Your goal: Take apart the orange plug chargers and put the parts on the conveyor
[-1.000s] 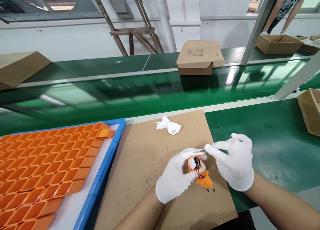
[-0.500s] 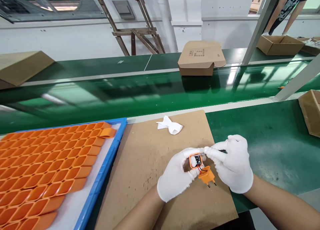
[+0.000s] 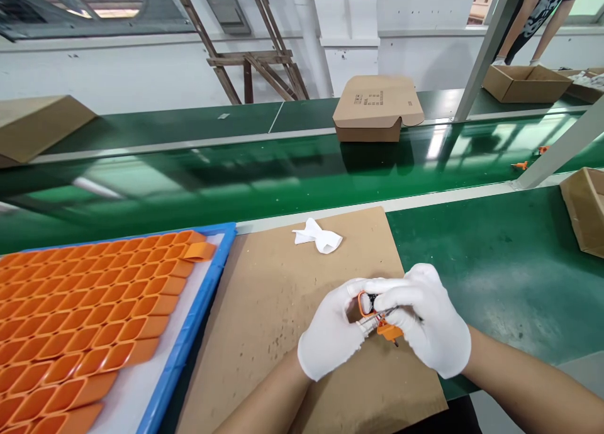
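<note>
My left hand [image 3: 333, 330], in a white glove, closes thumb and fingers around a small orange charger housing [image 3: 361, 304] with dark parts inside. Just below it, an orange plug piece [image 3: 389, 331] with pins shows, partly covered by my fingers. My right hand [image 3: 425, 317], gloved too, is closed on thin metal tweezers [image 3: 384, 312], whose tips point left towards the left thumb. Its fingers reach over the housing and hide much of the inside. Both hands are above a brown cardboard sheet [image 3: 264, 295].
A crumpled white cloth [image 3: 318, 236] lies on the cardboard. At left, a blue tray [image 3: 189, 358] holds rows of orange sleeves [image 3: 94, 308]. Behind runs a green conveyor belt [image 3: 236, 182], with orange pieces [image 3: 520, 165] near a metal post [image 3: 552, 148]. Cardboard boxes [image 3: 372, 132] stand beyond; a person is far right.
My right hand has turned and come down over the housing, bringing the tweezers lower, and now covers part of the plug piece. More orange pieces show on the belt beside the post.
</note>
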{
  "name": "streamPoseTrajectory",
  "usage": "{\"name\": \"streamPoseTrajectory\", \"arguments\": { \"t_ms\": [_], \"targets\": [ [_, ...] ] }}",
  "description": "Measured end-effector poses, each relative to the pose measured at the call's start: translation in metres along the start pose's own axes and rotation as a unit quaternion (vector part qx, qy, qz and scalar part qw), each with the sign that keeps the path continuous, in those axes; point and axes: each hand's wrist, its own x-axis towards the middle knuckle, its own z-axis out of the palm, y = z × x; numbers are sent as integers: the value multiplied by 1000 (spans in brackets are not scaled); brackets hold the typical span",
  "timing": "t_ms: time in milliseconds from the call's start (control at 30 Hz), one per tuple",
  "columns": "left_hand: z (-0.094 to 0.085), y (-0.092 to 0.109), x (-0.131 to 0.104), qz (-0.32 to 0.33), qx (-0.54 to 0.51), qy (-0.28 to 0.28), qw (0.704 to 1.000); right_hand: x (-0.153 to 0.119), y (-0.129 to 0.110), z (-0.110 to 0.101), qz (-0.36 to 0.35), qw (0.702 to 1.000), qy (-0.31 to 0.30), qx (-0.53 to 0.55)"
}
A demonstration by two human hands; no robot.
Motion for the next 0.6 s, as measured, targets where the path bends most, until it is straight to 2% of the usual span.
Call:
{"name": "streamPoseTrajectory", "arguments": {
  "t_ms": [67,167,233,367,433,533,600],
  "targets": [
    [0,-2,0,4,10,4,1000,0,-1,-1,-18,998,-21,-54],
    [0,-6,1,-5,33,3,999,2,-1,-5,20,990,37,-136],
    [1,-7,2,-11,35,-1,999,4,-1,-7,32,990,65,-122],
    [2,-5,2,-19,24,2,1000,2,2,-4,-2,997,-2,-71],
    [1,-5,2,-32,15,11,999,0,7,-1,40,992,32,-114],
    [-1,-6,1,-52,0,13,999,-3,13,1,113,971,130,-165],
    [-1,-7,1,-47,9,13,999,-4,13,1,108,977,126,-132]
  ]
}}
